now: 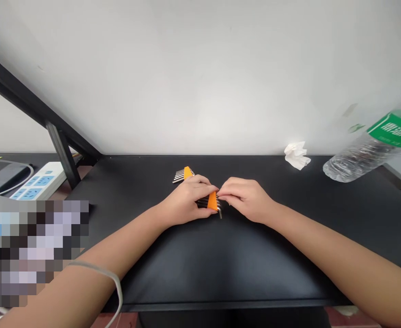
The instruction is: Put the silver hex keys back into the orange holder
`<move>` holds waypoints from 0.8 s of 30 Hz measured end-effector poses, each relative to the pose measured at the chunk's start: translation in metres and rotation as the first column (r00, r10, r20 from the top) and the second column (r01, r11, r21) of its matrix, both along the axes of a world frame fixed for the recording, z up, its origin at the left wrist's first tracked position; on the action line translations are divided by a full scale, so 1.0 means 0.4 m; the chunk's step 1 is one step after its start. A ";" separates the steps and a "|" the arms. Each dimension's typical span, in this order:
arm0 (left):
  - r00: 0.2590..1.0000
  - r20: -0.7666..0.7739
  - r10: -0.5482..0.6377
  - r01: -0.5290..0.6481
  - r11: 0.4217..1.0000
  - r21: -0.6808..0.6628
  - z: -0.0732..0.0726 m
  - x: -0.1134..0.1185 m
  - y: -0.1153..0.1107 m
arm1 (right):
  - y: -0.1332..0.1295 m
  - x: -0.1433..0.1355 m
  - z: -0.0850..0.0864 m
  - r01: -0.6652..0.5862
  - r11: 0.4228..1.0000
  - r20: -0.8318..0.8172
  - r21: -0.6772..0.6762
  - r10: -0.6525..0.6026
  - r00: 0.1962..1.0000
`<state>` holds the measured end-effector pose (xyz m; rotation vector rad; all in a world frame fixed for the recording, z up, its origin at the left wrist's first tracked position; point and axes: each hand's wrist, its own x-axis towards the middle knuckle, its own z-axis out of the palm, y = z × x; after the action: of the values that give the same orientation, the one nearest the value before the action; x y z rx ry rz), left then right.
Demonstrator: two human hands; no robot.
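Note:
My left hand is closed over a set of hex keys, its thumb and fingertips at an orange holder. Bent silver ends of the hex keys stick out on the right side of that holder. Beyond the left knuckles, more straight key ends show at another orange piece; the hand hides whether the two orange pieces join. With thumb and forefinger pinched together, my right hand meets the holder's right edge at the end of one hex key, mostly covered by the fingertips.
The black tabletop meets a pale wall. A crumpled tissue and a tilted plastic water bottle are at the back right. A white power strip is on the left beside a black metal frame. A cable crosses near my left forearm.

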<state>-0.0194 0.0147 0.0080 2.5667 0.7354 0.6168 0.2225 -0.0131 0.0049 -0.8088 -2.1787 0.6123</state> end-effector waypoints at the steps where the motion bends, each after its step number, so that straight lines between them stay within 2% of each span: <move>1: 0.999 0.024 -0.026 0.026 1.000 0.000 0.005 0.002 -0.003 | 0.001 -0.006 0.001 0.005 0.990 -0.104 -0.141 -0.020 0.994; 2: 0.998 0.046 -0.042 0.042 0.999 0.006 0.009 0.005 -0.006 | 0.002 -0.012 0.001 0.000 0.954 -0.190 -0.299 -0.059 0.980; 3: 0.997 0.064 -0.049 0.048 0.999 0.018 0.012 0.007 -0.009 | 0.002 -0.018 0.001 -0.019 0.891 -0.252 -0.454 -0.108 0.962; 5: 0.996 0.079 -0.044 0.040 0.998 0.054 0.016 0.010 -0.016 | 0.000 -0.029 0.000 -0.096 0.703 -0.304 -0.705 -0.177 0.936; 7: 0.997 0.077 -0.031 0.024 0.995 0.097 0.017 0.012 -0.021 | -0.005 -0.039 0.001 -0.168 0.516 -0.296 -0.840 -0.178 0.938; 8: 0.997 0.071 -0.025 0.017 0.993 0.113 0.016 0.013 -0.023 | -0.008 -0.043 0.002 -0.187 0.452 -0.287 -0.872 -0.162 0.944; 9: 0.998 0.063 -0.016 0.009 0.993 0.119 0.014 0.012 -0.025 | -0.011 -0.046 0.003 -0.189 0.422 -0.271 -0.887 -0.143 0.952; 10: 0.998 0.060 -0.003 -0.004 0.993 0.115 0.012 0.011 -0.025 | -0.012 -0.046 0.005 -0.167 0.434 -0.243 -0.885 -0.126 0.962; 11: 0.998 0.058 0.017 -0.022 0.995 0.101 0.008 0.009 -0.023 | -0.011 -0.043 0.005 -0.112 0.497 -0.196 -0.861 -0.120 0.973; 13: 0.997 0.031 0.071 -0.073 0.996 0.053 -0.001 0.004 -0.017 | 0.000 -0.025 0.004 0.083 0.726 -0.041 -0.683 -0.151 0.988; 14: 0.995 -0.005 0.101 -0.101 0.995 0.024 -0.006 0.001 -0.013 | 0.010 -0.009 0.002 0.190 0.834 0.050 -0.518 -0.193 0.980; 15: 0.991 -0.054 0.125 -0.125 0.992 -0.007 -0.011 -0.002 -0.009 | 0.022 0.009 -0.002 0.273 0.915 0.132 -0.296 -0.244 0.961; 16: 0.985 -0.094 0.146 -0.150 0.988 -0.039 -0.014 -0.004 -0.006 | 0.035 0.028 -0.006 0.289 0.952 0.227 -0.101 -0.261 0.938; 18: 0.973 -0.136 0.186 -0.201 0.974 -0.108 -0.018 -0.006 -0.002 | 0.059 0.063 -0.014 0.203 0.971 0.410 0.124 -0.236 0.881; 21: 0.962 -0.128 0.240 -0.262 0.945 -0.196 -0.018 -0.005 -0.003 | 0.074 0.081 -0.017 0.095 0.977 0.567 0.192 -0.189 0.802; 24: 0.959 -0.114 0.258 -0.276 0.940 -0.201 -0.015 -0.005 -0.003 | 0.059 0.058 -0.006 0.105 0.981 0.646 0.164 -0.187 0.740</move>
<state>-0.0213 0.0136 0.0018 2.3234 1.1295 0.4791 0.2455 0.0105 0.0023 -1.2628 -2.7089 0.0990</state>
